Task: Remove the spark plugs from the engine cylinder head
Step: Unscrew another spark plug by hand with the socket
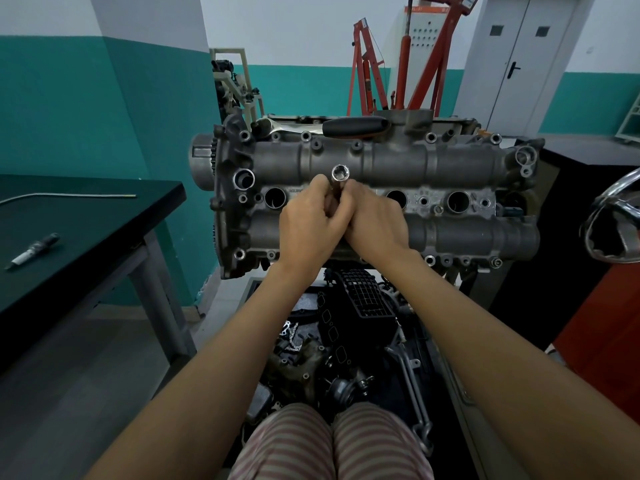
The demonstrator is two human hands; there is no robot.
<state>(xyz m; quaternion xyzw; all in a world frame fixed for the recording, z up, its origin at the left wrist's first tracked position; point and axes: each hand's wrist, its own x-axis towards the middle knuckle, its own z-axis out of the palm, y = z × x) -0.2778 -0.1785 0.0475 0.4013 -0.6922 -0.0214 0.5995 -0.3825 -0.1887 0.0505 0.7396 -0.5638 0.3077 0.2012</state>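
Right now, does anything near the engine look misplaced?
A black-handled ratchet wrench rests loose on the far edge of the grey metal cylinder head, where it might slide off. Nothing looks spilled or broken.

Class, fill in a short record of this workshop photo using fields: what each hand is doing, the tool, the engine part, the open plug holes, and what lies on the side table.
left hand: left hand grips the socket shaft
right hand: right hand grips the same shaft, touching the left
tool: spark plug socket, open end facing up
engine part: cylinder head on a stand
open plug holes: three visible, e.g. leftmost well; hands cover the second position
side table: dark table holds a spark plug and a thin rod
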